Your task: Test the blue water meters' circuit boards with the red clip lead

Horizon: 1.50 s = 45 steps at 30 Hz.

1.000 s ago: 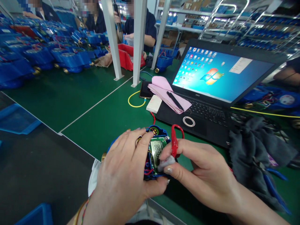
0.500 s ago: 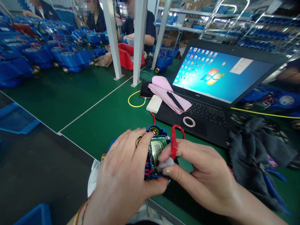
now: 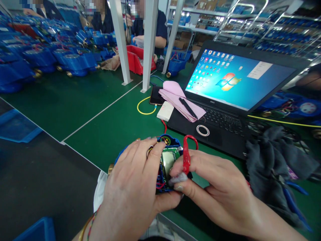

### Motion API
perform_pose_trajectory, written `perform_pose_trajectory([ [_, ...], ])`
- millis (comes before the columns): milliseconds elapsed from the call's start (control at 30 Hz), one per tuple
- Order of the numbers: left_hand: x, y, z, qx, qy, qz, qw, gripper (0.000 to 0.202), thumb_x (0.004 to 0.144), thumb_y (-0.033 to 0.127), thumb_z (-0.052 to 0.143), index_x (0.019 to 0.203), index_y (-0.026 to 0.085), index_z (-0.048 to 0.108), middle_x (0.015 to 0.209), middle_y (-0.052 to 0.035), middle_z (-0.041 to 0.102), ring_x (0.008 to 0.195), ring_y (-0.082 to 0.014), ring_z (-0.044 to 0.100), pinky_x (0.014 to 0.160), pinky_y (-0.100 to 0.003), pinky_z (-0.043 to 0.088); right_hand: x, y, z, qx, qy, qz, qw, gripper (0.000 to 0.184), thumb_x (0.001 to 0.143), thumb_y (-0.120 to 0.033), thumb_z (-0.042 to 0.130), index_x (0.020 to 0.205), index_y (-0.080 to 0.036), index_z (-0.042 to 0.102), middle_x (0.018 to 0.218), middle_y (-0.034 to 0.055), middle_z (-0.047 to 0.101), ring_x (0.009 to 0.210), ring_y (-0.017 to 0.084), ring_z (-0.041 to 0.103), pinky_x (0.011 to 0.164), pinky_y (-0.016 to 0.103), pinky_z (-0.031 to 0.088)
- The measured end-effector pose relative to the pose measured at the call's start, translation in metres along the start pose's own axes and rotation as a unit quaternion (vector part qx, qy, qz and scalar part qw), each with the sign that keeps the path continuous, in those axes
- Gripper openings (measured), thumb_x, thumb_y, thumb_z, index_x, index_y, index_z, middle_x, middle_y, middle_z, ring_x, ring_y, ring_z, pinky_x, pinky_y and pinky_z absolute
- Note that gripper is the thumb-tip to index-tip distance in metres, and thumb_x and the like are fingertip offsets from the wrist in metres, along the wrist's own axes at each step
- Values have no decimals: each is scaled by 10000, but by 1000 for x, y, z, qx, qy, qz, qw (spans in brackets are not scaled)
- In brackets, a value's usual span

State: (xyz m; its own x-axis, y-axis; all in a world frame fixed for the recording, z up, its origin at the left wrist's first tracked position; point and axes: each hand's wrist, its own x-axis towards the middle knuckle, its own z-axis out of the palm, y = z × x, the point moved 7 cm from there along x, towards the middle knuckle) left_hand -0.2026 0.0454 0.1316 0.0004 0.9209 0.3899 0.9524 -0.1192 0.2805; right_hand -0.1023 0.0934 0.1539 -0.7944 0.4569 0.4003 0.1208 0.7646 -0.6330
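Observation:
In the head view, my left hand [image 3: 134, 174] is wrapped over a blue meter [image 3: 173, 139] at the near edge of the green table, its thumb along the near side. A brass fitting [image 3: 110, 168] shows at the meter's left. Within the open housing sits a green circuit board with a blank display [image 3: 169, 159] and thin coloured wires. My right hand [image 3: 218, 187] pinches a whitish, translucent plug-like end [image 3: 178, 178] of a red cable [image 3: 186, 155] against the board's lower right. The contact point itself is hidden by my fingers.
Behind my hands stands an open laptop [image 3: 218, 134] with pink paper [image 3: 175, 100], a pen and a ring on it. A white box [image 3: 165, 111] and phone lie beside it. Dark cloth [image 3: 265, 167] and blue-handled pliers [image 3: 294, 204] lie right. Many blue meters and co-workers are farther back.
The meter's display showed digits half a second ago and is blank now. Both hands keep nearly the same position and hold.

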Motion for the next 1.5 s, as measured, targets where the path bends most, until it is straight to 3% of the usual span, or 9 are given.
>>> perform_pose_trajectory([
  [467,3,3,-1,4,8,49,999,664,618,364,720,1188,102,502,1147,-190,606,1025,-351,596,813,-540,541,2,1,7,32,-28,9,999,97,868,-85,502,824,-150,560,707,23,591,650,143,544,598,254,418],
  [867,-3,2,0,7,20,9,1000,664,642,406,729,1202,128,506,1186,-138,582,1096,-318,545,912,-502,492,-2,14,3,99,3,82,992,89,875,-152,529,789,-163,551,673,-27,548,581,92,476,555,199,379],
  [1233,-3,1,0,6,7,11,1000,719,600,388,773,1210,118,504,1199,-144,576,1101,-320,540,911,-506,494,-3,4,1,36,2,12,999,52,854,-110,532,843,-145,569,708,5,582,631,118,505,590,223,388],
  [1500,-1,1,0,6,8,5,1000,680,605,348,755,1200,126,511,1197,-136,582,1102,-313,542,916,-502,494,-2,3,2,22,-3,4,1000,62,853,-89,530,845,-135,571,713,11,583,641,126,515,591,238,385],
])
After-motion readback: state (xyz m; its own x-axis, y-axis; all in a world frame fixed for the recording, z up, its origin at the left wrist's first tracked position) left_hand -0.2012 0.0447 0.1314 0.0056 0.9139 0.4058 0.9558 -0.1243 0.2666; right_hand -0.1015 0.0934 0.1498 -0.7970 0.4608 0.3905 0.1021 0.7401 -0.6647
